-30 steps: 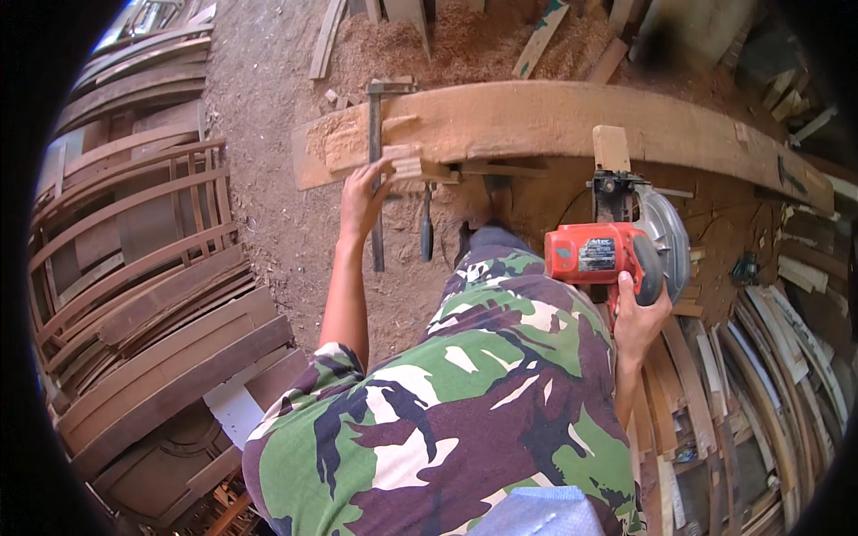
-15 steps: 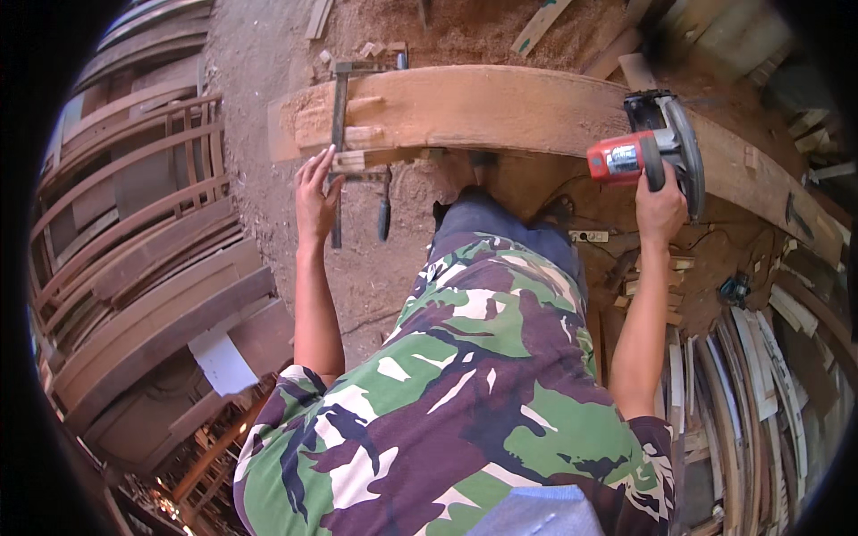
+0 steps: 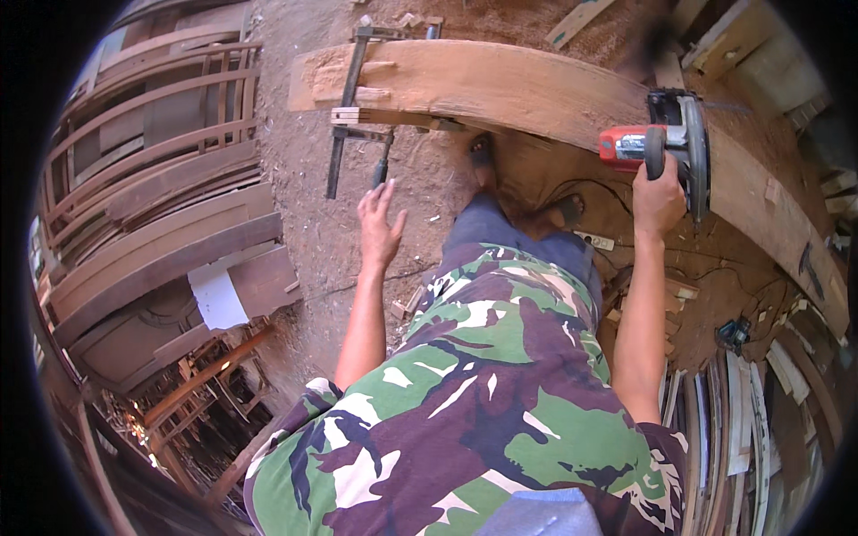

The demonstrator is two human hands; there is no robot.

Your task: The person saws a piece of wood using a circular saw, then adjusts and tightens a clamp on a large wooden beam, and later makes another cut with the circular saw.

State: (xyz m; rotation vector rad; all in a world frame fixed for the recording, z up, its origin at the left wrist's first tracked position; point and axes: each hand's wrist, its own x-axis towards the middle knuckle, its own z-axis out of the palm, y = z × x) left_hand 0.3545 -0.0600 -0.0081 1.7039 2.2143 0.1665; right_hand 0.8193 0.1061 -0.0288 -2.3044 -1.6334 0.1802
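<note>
My right hand (image 3: pixel 660 201) is wrapped round the handle of a red and grey circular saw (image 3: pixel 695 152), which rests on a long, thick wooden plank (image 3: pixel 509 87). Its blade side faces right. My left hand (image 3: pixel 382 228) hovers with fingers spread, just below the dark handle of a bar clamp (image 3: pixel 356 76), and touches nothing. The clamp grips the plank's left end, where rough, notched wood shows. A small wood block (image 3: pixel 347 116) sits under the plank's near edge at the clamp.
Wooden frames and panels (image 3: pixel 161 170) lean at the left. Long wood strips (image 3: pixel 737 420) are stacked at the lower right. A power strip (image 3: pixel 594 240) and cables lie near my feet. A hammer (image 3: pixel 811 268) lies on the plank's right part, and a blue-black tool (image 3: pixel 733 334) on the ground.
My left hand has come away from the plank's left end, moving right and toward me. The saw stays in my right hand on the plank. The view has shifted slightly.
</note>
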